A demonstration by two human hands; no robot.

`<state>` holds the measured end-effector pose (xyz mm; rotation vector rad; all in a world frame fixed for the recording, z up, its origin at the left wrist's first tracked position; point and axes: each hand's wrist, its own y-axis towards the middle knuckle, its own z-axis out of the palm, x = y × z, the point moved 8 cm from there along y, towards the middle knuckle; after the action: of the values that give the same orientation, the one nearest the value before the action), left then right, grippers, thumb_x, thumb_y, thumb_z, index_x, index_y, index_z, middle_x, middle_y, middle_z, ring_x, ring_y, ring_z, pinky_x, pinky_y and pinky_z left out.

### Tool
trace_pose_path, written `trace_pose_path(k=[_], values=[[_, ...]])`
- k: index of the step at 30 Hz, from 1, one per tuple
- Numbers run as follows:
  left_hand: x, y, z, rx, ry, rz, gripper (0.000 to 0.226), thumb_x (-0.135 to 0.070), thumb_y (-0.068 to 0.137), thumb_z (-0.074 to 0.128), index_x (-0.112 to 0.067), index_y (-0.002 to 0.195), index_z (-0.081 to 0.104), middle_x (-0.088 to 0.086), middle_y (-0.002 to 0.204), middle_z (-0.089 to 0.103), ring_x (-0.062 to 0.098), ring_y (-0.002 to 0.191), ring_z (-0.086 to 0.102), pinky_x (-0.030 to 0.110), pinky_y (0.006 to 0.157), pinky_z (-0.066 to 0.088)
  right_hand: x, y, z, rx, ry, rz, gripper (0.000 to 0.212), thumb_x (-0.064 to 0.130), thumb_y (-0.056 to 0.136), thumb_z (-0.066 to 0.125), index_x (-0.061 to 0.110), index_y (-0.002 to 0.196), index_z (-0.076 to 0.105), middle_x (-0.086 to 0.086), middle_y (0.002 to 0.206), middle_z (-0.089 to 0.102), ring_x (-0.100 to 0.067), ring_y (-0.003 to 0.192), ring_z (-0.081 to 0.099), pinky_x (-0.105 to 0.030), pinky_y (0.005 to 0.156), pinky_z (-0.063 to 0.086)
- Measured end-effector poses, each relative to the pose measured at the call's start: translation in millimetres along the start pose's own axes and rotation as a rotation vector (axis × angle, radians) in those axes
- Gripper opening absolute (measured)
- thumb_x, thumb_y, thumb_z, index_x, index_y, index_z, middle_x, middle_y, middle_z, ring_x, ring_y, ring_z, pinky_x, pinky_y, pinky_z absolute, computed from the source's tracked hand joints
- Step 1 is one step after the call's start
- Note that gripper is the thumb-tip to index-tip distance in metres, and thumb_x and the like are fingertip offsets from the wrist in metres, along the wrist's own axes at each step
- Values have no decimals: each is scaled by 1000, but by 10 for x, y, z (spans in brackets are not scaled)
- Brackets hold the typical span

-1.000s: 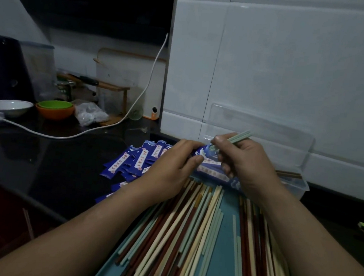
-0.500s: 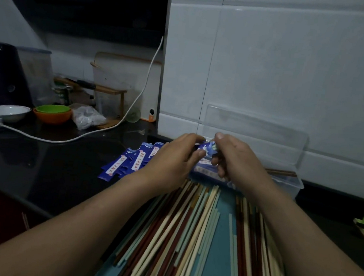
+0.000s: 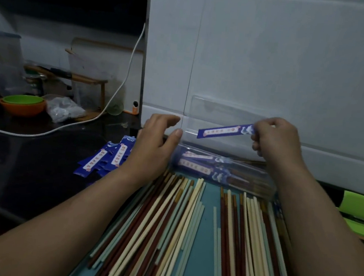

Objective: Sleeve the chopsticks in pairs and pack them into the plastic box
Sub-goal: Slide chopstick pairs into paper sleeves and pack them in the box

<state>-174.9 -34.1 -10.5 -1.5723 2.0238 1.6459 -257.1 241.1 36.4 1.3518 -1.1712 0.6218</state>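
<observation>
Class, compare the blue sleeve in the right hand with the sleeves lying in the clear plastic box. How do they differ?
The held sleeve hangs in the air, pinched by the right hand; the boxed sleeves lie inside the plastic box. Dark chopsticks stick out of the boxed sleeves; the held sleeve shows none. Both are blue with a white label.

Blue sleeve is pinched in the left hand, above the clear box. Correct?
No. The head view shows the right hand pinching the blue sleeve above the clear box. The left hand holds nothing.
</observation>
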Motion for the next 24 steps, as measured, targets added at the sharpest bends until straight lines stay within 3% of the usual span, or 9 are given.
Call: trace_pose_path(k=[2,5,7,11,15,19,22,24], values=[[25,-3,-20,-29,-24,-5,34,-35,109,51,-24,141,52,-11,135,50,3,126,52,35,104,53,-47,-8,38,47,-100,17,8,16,92,61,10,88,65,-7,67,69,-13,44,54,-20,41,37],[52,-20,-35,-36,-10,2,29,-33,109,52,-23,136,55,-10,131,53,5,123,54,36,101,54,-62,-51,99,139,-210,30,10,16,87,63,7,86,70,-8,68,75,-14,47,60,-28,53,45],[79,-35,-38,-38,1,2,27,-32,108,52,-24,134,55,-11,129,54,4,121,54,35,100,53,-60,-88,139,205,-345,7,11,17,85,65,9,82,73,-6,69,74,-18,59,65,-33,65,52],[88,-42,-54,-40,4,4,24,-32,108,52,-25,131,55,-10,127,54,4,119,55,30,98,52,-19,-108,178,224,-758,-143,9,21,87,64,21,81,70,6,82,66,-20,80,59,-33,72,45],[81,-54,-61,-43,7,12,24,-32,108,53,-24,130,56,-10,126,54,5,118,55,30,97,51,-195,-83,227,322,-976,-84,17,22,90,61,25,85,77,1,98,74,-25,93,64,-35,84,52],[63,-56,-49,-35,0,13,23,-33,108,53,-24,129,56,-11,125,55,5,118,55,31,98,52,-252,-80,276,381,-950,-48,19,21,91,64,28,83,79,2,97,75,-23,95,66,-37,89,53],[54,-62,-41,-31,-4,20,22,-32,108,53,-24,129,56,-10,125,55,6,118,55,32,98,52,-234,-108,296,428,-852,-28,19,15,92,71,26,79,78,0,87,72,-21,89,64,-30,82,46],[52,-61,-43,-36,-3,26,22,-32,108,53,-24,128,56,-10,124,55,6,117,56,32,98,52,-228,-96,275,415,-855,-39,16,23,92,74,20,76,77,-4,86,73,-22,85,64,-29,77,43]])
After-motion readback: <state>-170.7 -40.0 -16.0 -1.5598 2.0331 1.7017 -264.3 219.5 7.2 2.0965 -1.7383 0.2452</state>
